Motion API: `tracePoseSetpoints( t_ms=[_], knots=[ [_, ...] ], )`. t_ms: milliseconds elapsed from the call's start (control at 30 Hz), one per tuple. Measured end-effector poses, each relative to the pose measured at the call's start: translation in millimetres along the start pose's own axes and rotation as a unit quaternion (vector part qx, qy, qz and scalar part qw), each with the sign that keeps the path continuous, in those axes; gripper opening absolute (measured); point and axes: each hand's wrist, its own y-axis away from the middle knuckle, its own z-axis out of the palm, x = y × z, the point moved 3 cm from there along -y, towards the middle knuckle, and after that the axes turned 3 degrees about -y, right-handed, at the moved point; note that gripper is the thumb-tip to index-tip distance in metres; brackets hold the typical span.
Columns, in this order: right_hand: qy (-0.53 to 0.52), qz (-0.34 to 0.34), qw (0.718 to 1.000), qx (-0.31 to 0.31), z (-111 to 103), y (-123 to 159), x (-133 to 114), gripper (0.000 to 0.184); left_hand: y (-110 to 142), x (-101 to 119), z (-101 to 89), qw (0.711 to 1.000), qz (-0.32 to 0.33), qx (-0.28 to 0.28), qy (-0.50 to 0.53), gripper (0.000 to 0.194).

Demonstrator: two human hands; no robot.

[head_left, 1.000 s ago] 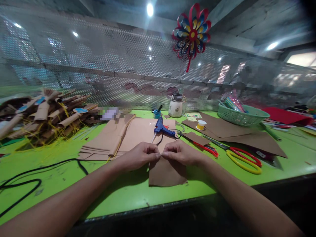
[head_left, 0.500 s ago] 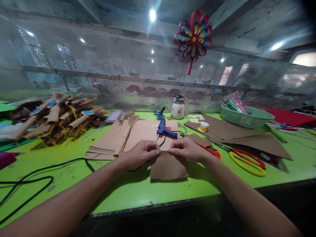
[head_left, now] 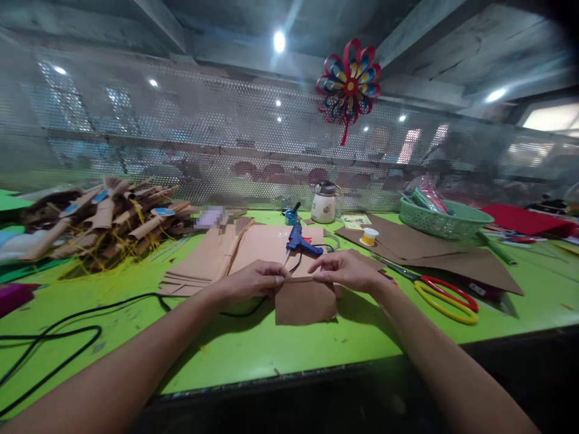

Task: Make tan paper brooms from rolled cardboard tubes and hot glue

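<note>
Here the left hand (head_left: pixel 259 279) and right hand (head_left: pixel 347 271) are both pinching the brown paper (head_left: pixel 306 304) along its top fold, which runs left-right between them, the sheet reaching toward the table's (head_left: pixel 235 355) near edge.

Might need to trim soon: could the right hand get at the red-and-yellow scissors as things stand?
Probably yes: the scissors lie with handles uncovered, though the right hand has its fingers at the brown paper.

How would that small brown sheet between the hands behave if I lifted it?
The brown sheet would probably feel light, being thin like paper. It may bend easily, yet seems fairly stiff, hanging nearly flat below the pinching fingers.
</note>
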Motion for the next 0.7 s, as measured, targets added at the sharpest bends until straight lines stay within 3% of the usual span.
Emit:
tracePoseSetpoints(
  t_ms=[133, 433, 533, 600, 700],
  knots=[
    [-0.016, -0.027, 0.999, -0.008, -6.2, 2.1, 0.0, 0.028, 4.3, 1.8, -4.2, 0.999, -0.012, -0.006, 0.032, 0.026],
    [-0.09, -0.01, 0.995, -0.032, -10.1, 5.0, 6.4, 0.031, 6.1, 3.1, -3.4, 0.997, 0.011, -0.04, 0.062, 0.025],
    [-0.114, 0.012, 0.993, -0.03, -14.9, 7.4, 7.6, 0.032, 4.2, 0.2, -7.8, 0.998, 0.024, -0.021, 0.061, 0.024],
    [-0.138, 0.013, 0.99, -0.002, -20.7, 8.2, 7.6, 0.031, 3.0, -0.4, -12.6, 0.998, 0.037, 0.006, 0.055, 0.024],
    [-0.158, -0.028, 0.98, 0.118, -30.0, 7.8, 4.2, 0.025, 2.8, 1.7, -16.4, 0.997, 0.048, 0.037, 0.049, 0.024]
  ],
)
